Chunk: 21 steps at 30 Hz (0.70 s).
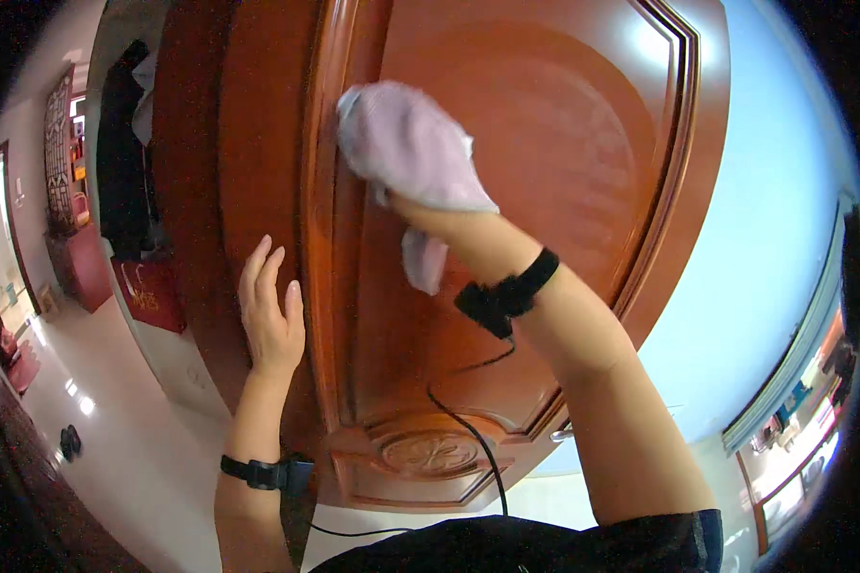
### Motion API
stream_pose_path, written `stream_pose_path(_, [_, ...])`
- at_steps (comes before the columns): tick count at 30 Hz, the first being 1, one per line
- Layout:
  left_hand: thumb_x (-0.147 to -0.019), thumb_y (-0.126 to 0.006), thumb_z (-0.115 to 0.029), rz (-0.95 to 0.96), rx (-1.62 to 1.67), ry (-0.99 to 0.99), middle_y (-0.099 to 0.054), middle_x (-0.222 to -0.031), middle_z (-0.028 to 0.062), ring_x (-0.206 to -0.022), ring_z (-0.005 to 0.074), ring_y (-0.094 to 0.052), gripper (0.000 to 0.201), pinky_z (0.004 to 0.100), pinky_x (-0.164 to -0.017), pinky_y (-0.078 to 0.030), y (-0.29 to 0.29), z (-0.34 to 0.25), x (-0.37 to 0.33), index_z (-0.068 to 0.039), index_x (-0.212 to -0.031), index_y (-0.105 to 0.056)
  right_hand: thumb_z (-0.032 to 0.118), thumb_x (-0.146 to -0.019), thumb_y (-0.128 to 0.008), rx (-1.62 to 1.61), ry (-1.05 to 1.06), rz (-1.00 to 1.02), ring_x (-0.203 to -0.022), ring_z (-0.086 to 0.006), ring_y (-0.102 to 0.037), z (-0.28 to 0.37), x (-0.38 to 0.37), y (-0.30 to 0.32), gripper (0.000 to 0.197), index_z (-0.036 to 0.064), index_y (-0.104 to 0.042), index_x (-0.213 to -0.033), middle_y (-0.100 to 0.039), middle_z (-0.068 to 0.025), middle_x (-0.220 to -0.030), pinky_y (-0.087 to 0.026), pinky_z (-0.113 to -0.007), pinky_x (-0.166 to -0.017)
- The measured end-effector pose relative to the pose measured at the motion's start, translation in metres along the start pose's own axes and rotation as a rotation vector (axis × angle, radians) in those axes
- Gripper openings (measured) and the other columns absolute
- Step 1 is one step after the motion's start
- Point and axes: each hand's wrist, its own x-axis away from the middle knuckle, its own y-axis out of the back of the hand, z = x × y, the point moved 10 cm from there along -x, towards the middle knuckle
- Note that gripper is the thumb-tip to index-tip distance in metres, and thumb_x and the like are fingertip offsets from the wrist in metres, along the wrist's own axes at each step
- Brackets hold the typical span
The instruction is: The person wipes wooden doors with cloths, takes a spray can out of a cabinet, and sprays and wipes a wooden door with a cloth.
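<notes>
A reddish-brown wooden door (545, 191) with carved panels fills the middle of the head view. My right hand (403, 206) is mostly hidden under a pale pink cloth (406, 143), which it holds against the upper left part of the door panel. One end of the cloth hangs loose below my wrist. Lower down on the left, my left hand (273, 320) is raised with its fingers apart and nothing in it. It is in front of the wooden door frame (258, 172); whether it touches the wood I cannot tell.
A black band with a cable (487, 449) is on each forearm. A metal handle (562, 435) is on the door's lower right. Dark clothing (124, 153) hangs at left above a red bag (150, 294). A curtain (784, 372) is at far right.
</notes>
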Motion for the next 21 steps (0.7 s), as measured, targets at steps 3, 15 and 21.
stream_pose_path(3, [-0.091,-0.052,-0.013,0.018,0.015,-0.003,-0.042,-0.141,0.0157,-0.129,0.0340,-0.039,0.042,0.0471,-0.110,-0.028,-0.010,-0.001,-0.006,-0.001,-0.131,-0.046,0.020,-0.075,-0.061,0.563,0.383,0.228,-0.074,-0.0284,-0.062,0.031,0.036,-0.058,0.020,0.0037,-0.054,-0.086,-0.058,-0.0120,-0.075,-0.052,-0.037,-0.061])
stream_pose_path(15, [-0.084,-0.062,-0.020,0.199,-0.227,-0.352,-0.034,-0.147,0.0178,-0.139,0.0323,-0.027,0.065,0.0542,-0.115,-0.011,-0.118,-0.057,-0.035,0.001,-0.139,-0.035,0.013,-0.072,-0.061,0.256,0.446,0.017,-0.124,-0.0389,-0.044,-0.035,0.046,-0.017,0.064,0.0128,-0.049,-0.135,-0.043,-0.0151,-0.139,-0.041,-0.048,-0.101])
stream_pose_path(21, [-0.078,-0.068,-0.024,0.234,-0.430,-0.309,-0.029,-0.151,0.0152,-0.141,0.0288,-0.025,0.078,0.0544,-0.114,-0.011,-0.141,-0.058,-0.028,0.000,-0.143,-0.032,0.013,-0.070,-0.062,0.313,0.321,-0.115,-0.134,-0.0380,-0.034,-0.086,0.045,0.008,0.065,0.0169,-0.052,-0.134,-0.039,-0.0159,-0.145,-0.028,-0.046,-0.111])
